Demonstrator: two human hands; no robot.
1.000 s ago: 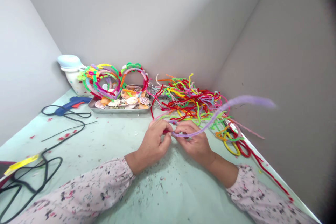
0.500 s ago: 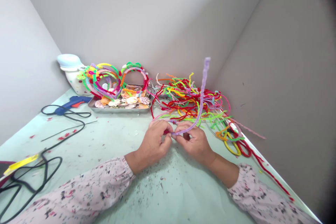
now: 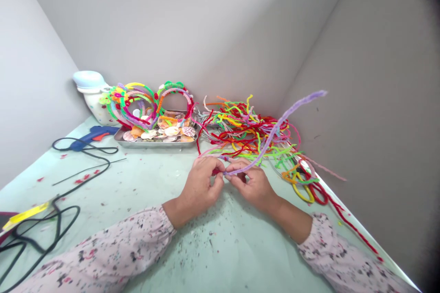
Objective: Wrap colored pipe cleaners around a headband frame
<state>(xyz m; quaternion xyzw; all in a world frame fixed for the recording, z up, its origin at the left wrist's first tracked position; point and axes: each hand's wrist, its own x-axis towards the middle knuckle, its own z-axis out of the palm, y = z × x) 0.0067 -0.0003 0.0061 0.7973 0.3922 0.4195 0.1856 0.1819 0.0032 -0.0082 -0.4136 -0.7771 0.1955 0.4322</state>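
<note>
My left hand (image 3: 201,187) and my right hand (image 3: 252,185) meet low over the pale green table (image 3: 144,201), fingertips touching. Both pinch one end of a long lilac pipe cleaner (image 3: 278,126), whose free end rises up and to the right in front of the grey wall. A small red piece shows between my left fingers; I cannot make out what it is. Just behind my hands lies a tangled heap of pipe cleaners (image 3: 250,135) in red, green, yellow and orange.
A metal tray (image 3: 154,142) of seashells sits at the back, with pipe-cleaner heart frames (image 3: 147,103) leaning over it and a white jar (image 3: 92,94) beside it. A blue glue gun (image 3: 91,136) and black cables (image 3: 58,210) lie left. Red and yellow loops (image 3: 307,190) rest at right.
The pipe cleaner's free end has swung from pointing right, up to near vertical, and back down to the upper right. My hands have stayed in place, still pinching it.
</note>
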